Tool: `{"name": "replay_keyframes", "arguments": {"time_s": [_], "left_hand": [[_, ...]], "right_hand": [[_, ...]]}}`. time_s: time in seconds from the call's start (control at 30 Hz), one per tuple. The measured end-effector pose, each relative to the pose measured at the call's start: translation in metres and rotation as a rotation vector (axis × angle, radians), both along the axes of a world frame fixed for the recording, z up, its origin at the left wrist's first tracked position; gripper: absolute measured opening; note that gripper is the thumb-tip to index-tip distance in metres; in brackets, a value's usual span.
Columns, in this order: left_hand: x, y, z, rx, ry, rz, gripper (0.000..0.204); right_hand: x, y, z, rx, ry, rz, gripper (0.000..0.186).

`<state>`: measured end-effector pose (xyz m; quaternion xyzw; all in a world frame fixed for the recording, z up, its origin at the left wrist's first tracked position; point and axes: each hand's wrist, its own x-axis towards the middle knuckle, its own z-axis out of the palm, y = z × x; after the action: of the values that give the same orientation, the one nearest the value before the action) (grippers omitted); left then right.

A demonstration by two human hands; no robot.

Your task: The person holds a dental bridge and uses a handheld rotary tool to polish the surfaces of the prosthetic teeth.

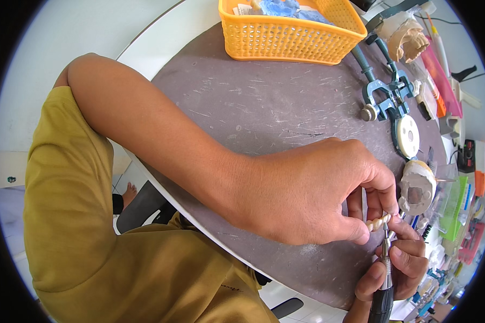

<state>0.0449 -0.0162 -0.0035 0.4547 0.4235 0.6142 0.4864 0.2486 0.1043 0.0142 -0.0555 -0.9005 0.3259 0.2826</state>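
Observation:
My left hand (302, 188) reaches across from the left. Its thumb and fingers pinch a short row of cream-coloured artificial teeth (377, 222). At the lower right, my right hand (409, 264) is wrapped round a rotary handpiece (382, 296) with a black body and a silver neck. The handpiece points upward, and its small grey tip is right at the row of teeth; whether the two touch cannot be told. Fingertips of both hands come together around the teeth. Just beyond them sits a plaster dental model (418, 187).
A yellow plastic basket (291, 40) holding blue pieces stands at the back of the scratched grey tabletop (231, 102). A blue-green dental articulator (388, 97) lies to the right, near another plaster cast (409, 40). Tools and a green case (455, 207) crowd the right edge.

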Motion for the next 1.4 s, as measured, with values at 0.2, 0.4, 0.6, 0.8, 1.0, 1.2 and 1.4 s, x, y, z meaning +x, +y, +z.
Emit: {"name": "replay_keyframes", "arguments": {"time_s": [0.2,0.4,0.6,0.8,1.0,1.2,1.4], "left_hand": [[-0.0001,-0.0005,0.0003,-0.011,-0.005,-0.001,0.019],[-0.0009,-0.0016,0.0014,-0.019,-0.003,-0.007,0.019],[-0.0018,-0.0016,0.0027,-0.028,0.019,-0.014,0.020],[-0.0013,-0.0011,0.0017,-0.018,0.019,-0.001,0.020],[-0.0006,-0.0005,0.0012,-0.001,-0.014,-0.006,0.017],[-0.0014,-0.0011,0.0015,-0.014,-0.003,-0.011,0.017],[-0.0023,-0.0010,0.0040,-0.030,-0.009,-0.021,0.017]], "right_hand": [[-0.0016,-0.0032,0.0013,-0.022,-0.019,-0.028,0.028],[-0.0028,-0.0032,0.0017,0.017,-0.021,-0.020,0.027],[-0.0038,-0.0042,0.0026,0.002,-0.030,-0.030,0.027],[-0.0041,-0.0051,0.0020,0.008,-0.039,-0.051,0.030],[0.0003,-0.0051,-0.0016,-0.090,0.016,-0.037,0.035],[-0.0004,-0.0037,-0.0003,-0.012,-0.007,-0.034,0.034],[-0.0012,-0.0030,0.0031,0.029,-0.037,-0.029,0.031]]}}
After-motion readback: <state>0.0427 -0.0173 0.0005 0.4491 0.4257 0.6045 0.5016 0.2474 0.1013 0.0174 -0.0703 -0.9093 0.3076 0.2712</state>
